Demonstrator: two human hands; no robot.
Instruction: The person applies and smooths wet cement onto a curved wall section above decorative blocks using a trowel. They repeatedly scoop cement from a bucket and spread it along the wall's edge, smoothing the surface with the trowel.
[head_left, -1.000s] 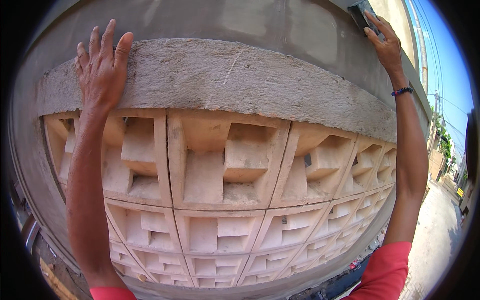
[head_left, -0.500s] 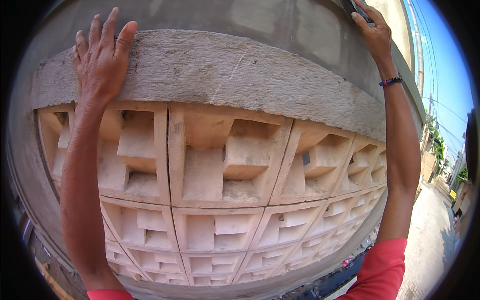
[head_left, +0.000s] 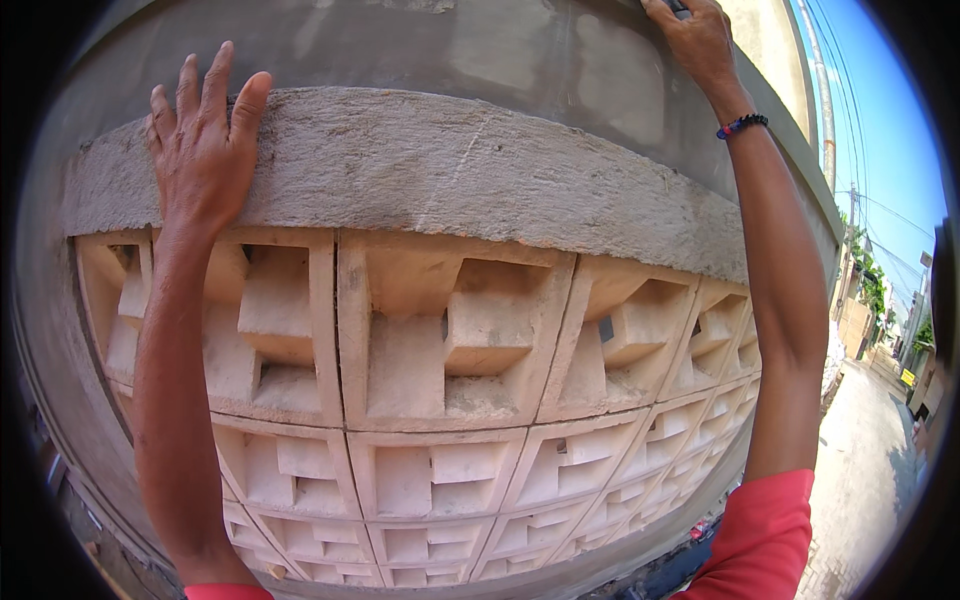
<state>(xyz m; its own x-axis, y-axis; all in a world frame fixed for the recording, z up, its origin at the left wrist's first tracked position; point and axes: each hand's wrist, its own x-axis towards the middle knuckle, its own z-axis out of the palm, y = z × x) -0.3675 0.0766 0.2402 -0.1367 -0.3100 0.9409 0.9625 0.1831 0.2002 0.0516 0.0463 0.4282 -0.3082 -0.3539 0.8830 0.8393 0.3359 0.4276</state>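
My left hand (head_left: 205,150) lies with fingers spread against the wall, its palm on the rough grey cement band (head_left: 420,165) and its fingertips over the darker plaster above. High at the upper right, my right hand (head_left: 698,45) is closed around a dark hand-held tool (head_left: 680,9). The top edge of the view cuts most of that tool off, so its full shape is hidden. Behind it stretches smooth grey plaster (head_left: 500,50) with paler, damp-looking patches. A dark beaded bracelet (head_left: 742,126) circles my right wrist.
Below the band, rows of pale ventilation blocks (head_left: 405,355) with deep square openings fill the wall between my forearms. A sunlit paved lane (head_left: 860,470) runs along the right, with a utility pole (head_left: 823,100) and wires overhead. Debris lies along the wall's foot.
My right hand has moved left and upward along the plaster with the tool, which now shows less. My left hand keeps its place on the wall; the whole wall sits slightly lower in view.
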